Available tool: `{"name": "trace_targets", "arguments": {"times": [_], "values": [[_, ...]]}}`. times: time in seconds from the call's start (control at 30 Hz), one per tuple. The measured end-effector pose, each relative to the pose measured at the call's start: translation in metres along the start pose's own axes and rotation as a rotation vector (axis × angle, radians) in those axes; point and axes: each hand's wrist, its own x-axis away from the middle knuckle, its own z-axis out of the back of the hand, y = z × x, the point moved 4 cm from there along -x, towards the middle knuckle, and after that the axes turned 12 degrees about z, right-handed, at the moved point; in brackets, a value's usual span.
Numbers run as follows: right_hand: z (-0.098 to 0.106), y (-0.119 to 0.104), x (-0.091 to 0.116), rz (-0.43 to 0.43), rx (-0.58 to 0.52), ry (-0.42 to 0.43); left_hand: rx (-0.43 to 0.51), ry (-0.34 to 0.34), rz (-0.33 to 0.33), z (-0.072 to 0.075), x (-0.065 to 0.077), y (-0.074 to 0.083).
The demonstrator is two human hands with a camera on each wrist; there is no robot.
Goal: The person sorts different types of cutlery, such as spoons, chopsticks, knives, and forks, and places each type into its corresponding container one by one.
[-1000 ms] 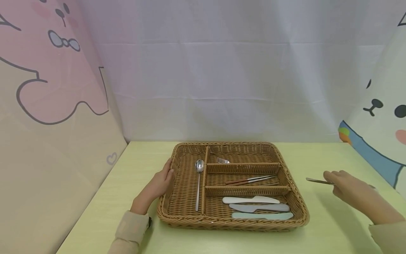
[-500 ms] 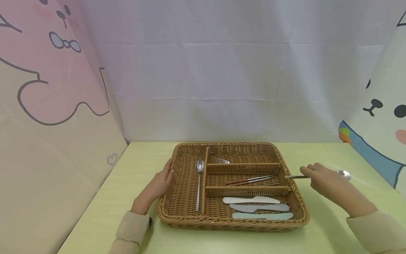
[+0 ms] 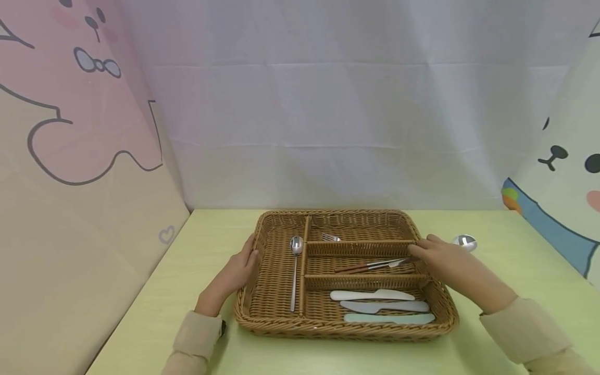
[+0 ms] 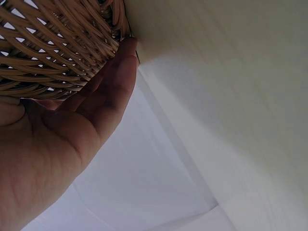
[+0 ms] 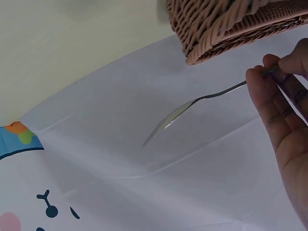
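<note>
A brown wicker cutlery basket (image 3: 347,329) with several compartments sits on the table. My left hand (image 3: 234,271) holds its left side, thumb near the rim; in the left wrist view the fingers (image 4: 126,72) lie along the outer wall. My right hand (image 3: 450,263), over the basket's right rim, pinches a metal spoon between thumb and fingertips. The spoon's bowl (image 3: 465,241) sticks out to the right behind the hand, and its handle points left over the middle compartment. In the right wrist view the spoon (image 5: 173,117) is tilted, its bowl outside the basket.
A long-handled spoon (image 3: 294,276) lies in the left compartment. A fork (image 3: 330,237) shows at the back, and chopsticks (image 3: 365,266) with brown ends lie in the middle. The front compartment holds a white knife (image 3: 370,295), a grey knife (image 3: 384,307) and a mint knife (image 3: 389,318).
My right hand has moved left with the spoon, from the table's right side to over the basket's right rim. The left hand has stayed on the basket.
</note>
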Motion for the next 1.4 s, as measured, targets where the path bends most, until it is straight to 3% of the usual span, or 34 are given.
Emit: {"name": "trace_targets", "arguments": {"times": [0.8,1.13,1.4], "values": [[0.0,-0.048,-0.07,0.239,0.079,-0.038,-0.008,0.01,-0.011,0.0,0.0,0.001],[-0.009,-0.072,-0.101,0.401,0.158,-0.036,0.004,0.009,0.01,-0.001,0.001,-0.001],[-0.011,-0.089,-0.121,0.45,0.191,-0.026,0.011,0.006,-0.005,0.0,0.001,0.0]]}}
